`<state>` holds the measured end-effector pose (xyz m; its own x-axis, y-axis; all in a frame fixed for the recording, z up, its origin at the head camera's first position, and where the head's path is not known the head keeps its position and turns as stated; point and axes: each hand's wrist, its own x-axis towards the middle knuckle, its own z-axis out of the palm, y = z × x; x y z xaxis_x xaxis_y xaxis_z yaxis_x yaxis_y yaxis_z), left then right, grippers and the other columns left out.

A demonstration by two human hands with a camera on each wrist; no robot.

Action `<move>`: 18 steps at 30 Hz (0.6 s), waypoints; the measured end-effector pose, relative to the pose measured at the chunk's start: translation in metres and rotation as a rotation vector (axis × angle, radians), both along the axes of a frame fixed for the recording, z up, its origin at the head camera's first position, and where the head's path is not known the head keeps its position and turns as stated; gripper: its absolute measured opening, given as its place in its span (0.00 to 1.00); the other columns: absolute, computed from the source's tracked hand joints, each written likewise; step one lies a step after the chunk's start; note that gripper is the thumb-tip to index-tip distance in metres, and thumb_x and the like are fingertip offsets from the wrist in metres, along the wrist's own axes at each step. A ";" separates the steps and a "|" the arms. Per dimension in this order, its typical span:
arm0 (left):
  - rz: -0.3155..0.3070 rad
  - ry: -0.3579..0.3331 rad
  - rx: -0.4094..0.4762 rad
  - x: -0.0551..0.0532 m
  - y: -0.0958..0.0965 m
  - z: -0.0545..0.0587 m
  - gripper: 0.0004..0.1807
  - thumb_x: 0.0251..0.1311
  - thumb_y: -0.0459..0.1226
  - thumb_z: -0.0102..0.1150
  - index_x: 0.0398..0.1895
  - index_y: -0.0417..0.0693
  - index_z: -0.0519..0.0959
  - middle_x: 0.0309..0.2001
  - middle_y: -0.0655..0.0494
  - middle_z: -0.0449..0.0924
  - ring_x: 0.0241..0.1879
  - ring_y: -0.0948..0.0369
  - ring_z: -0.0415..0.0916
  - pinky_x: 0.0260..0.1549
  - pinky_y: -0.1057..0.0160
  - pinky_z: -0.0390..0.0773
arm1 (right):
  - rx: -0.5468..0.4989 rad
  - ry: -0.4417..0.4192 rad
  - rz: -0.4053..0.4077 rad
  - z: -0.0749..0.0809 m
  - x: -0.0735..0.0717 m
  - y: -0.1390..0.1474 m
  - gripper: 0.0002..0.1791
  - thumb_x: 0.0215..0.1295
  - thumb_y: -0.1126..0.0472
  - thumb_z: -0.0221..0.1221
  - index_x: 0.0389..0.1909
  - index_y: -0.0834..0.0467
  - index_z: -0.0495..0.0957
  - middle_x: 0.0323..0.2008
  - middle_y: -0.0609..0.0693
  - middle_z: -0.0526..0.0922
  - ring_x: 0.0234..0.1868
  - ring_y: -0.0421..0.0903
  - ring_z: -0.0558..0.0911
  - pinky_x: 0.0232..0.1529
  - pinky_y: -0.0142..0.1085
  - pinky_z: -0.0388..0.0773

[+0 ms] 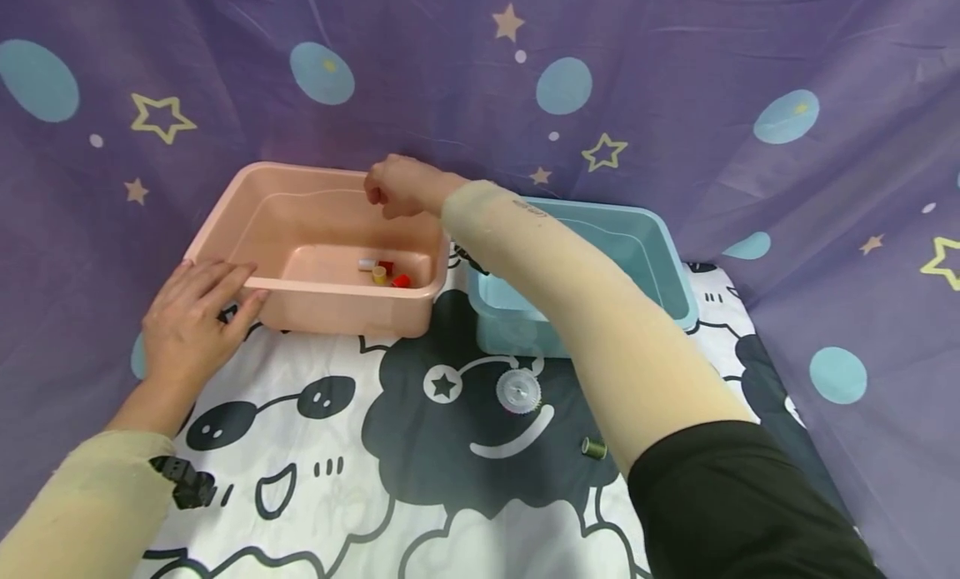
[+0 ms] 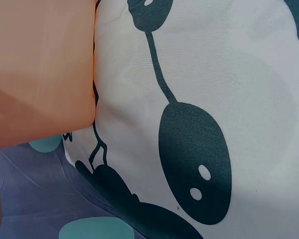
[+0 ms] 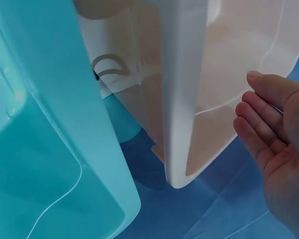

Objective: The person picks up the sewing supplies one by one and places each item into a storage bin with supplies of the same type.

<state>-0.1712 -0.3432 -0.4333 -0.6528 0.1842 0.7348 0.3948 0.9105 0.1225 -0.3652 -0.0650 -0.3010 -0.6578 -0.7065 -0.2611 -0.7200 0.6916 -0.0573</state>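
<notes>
The left hand point(image 1: 197, 316) holds the front left corner of a pink plastic bin point(image 1: 348, 312), its fingers over the rim and its thumb against the outer wall. Above the bin's back right corner hovers the right hand point(image 1: 405, 186). In the right wrist view that hand's fingers point(image 3: 256, 117) are loosely bent, with nothing seen between them. Several small thread spools lie on the bin's floor near the front right, among them a yellow one point(image 1: 379, 275) and a red one point(image 1: 402, 281). A dark green thread spool point(image 1: 594, 448) lies on the cloth below the right forearm.
To the right of the pink bin stands a teal bin point(image 1: 637, 237), partly covered by the right forearm. In front of it lies a clear round disc point(image 1: 519, 391) with a toothed edge. A patterned cloth point(image 1: 315, 446) covers the table, and a purple curtain point(image 1: 450, 54) hangs behind.
</notes>
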 end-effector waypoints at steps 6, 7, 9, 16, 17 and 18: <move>-0.008 0.001 0.020 -0.001 0.001 0.002 0.33 0.76 0.61 0.50 0.60 0.44 0.86 0.53 0.36 0.86 0.57 0.35 0.80 0.76 0.43 0.66 | -0.065 -0.036 0.008 0.007 0.006 0.011 0.14 0.78 0.60 0.62 0.61 0.55 0.82 0.57 0.49 0.83 0.54 0.45 0.78 0.60 0.30 0.79; -0.008 -0.002 0.020 -0.001 0.001 0.002 0.33 0.76 0.61 0.50 0.60 0.44 0.86 0.53 0.36 0.86 0.57 0.34 0.80 0.76 0.43 0.66 | -0.075 -0.041 0.016 0.008 0.008 0.013 0.15 0.77 0.60 0.63 0.61 0.55 0.82 0.58 0.49 0.84 0.55 0.45 0.79 0.61 0.30 0.79; -0.005 -0.013 0.004 0.000 0.000 0.003 0.33 0.76 0.60 0.50 0.61 0.43 0.85 0.54 0.35 0.86 0.58 0.34 0.80 0.76 0.42 0.66 | -0.097 -0.035 0.046 0.010 0.010 0.017 0.15 0.77 0.61 0.63 0.61 0.57 0.83 0.58 0.50 0.85 0.57 0.46 0.80 0.62 0.32 0.79; 0.000 0.006 0.053 -0.002 0.003 0.001 0.38 0.75 0.68 0.46 0.57 0.46 0.87 0.53 0.37 0.87 0.57 0.35 0.80 0.77 0.45 0.66 | -0.166 -0.034 0.094 0.020 0.024 0.035 0.15 0.75 0.61 0.65 0.59 0.59 0.84 0.57 0.51 0.87 0.57 0.46 0.83 0.63 0.33 0.79; 0.001 0.007 0.062 -0.002 0.003 0.001 0.39 0.75 0.69 0.45 0.57 0.46 0.87 0.53 0.37 0.87 0.57 0.35 0.80 0.77 0.46 0.66 | -0.175 -0.043 0.090 0.022 0.026 0.038 0.16 0.75 0.60 0.66 0.60 0.59 0.83 0.57 0.51 0.87 0.57 0.45 0.83 0.63 0.33 0.79; 0.004 0.006 0.062 -0.002 0.003 0.001 0.40 0.75 0.70 0.44 0.57 0.46 0.87 0.53 0.37 0.87 0.57 0.35 0.80 0.77 0.46 0.66 | -0.180 -0.050 0.086 0.023 0.029 0.041 0.16 0.75 0.60 0.66 0.60 0.58 0.83 0.57 0.51 0.86 0.57 0.45 0.83 0.63 0.33 0.79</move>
<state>-0.1730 -0.3400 -0.4321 -0.6490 0.1354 0.7487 0.3920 0.9028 0.1766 -0.3362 -0.0238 -0.2779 -0.5822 -0.7980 -0.1560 -0.7694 0.6027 -0.2116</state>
